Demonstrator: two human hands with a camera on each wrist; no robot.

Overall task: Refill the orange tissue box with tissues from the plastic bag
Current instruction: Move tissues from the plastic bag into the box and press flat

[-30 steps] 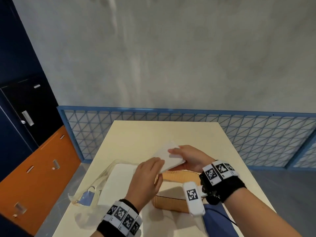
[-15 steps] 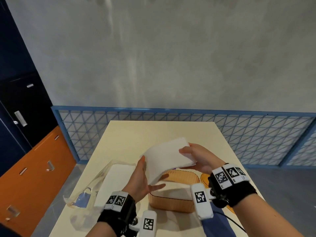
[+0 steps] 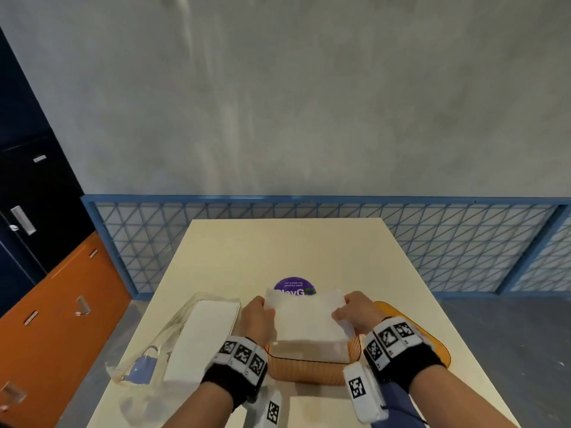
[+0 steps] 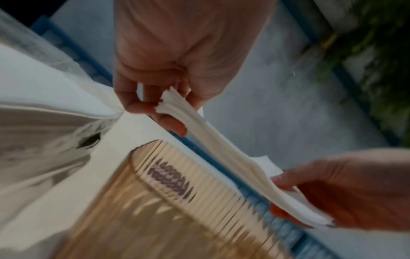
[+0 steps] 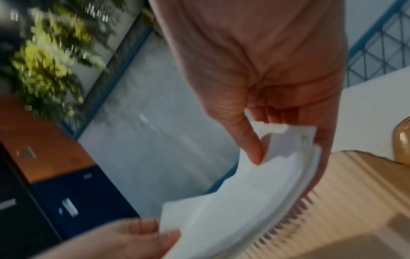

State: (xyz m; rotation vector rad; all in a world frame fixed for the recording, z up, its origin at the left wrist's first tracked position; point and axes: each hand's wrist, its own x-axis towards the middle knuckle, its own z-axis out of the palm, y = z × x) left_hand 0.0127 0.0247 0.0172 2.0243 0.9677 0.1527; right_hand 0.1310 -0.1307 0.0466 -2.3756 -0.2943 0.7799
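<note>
A thin stack of white tissues (image 3: 307, 319) is held flat just above the open orange ribbed tissue box (image 3: 306, 370). My left hand (image 3: 258, 318) pinches its left edge and my right hand (image 3: 355, 313) pinches its right edge. In the left wrist view the tissues (image 4: 221, 152) sag between the left hand (image 4: 164, 108) and the right hand (image 4: 332, 192), over the box (image 4: 177, 201). The right wrist view shows the right hand (image 5: 277, 140) pinching the tissues (image 5: 244, 189). A clear plastic bag (image 3: 148, 344) with more white tissues (image 3: 200, 338) lies left of the box.
The orange lid (image 3: 426, 338) lies on the cream table (image 3: 278, 248) right of the box. A purple round sticker (image 3: 293, 285) sits beyond the tissues. A blue mesh fence (image 3: 463, 242) runs behind the table; orange and dark cabinets (image 3: 46, 304) stand at left.
The tissue stack, tilted up between both hands earlier, has been turned flat and lowered over the open box. Each hand now holds one side edge.
</note>
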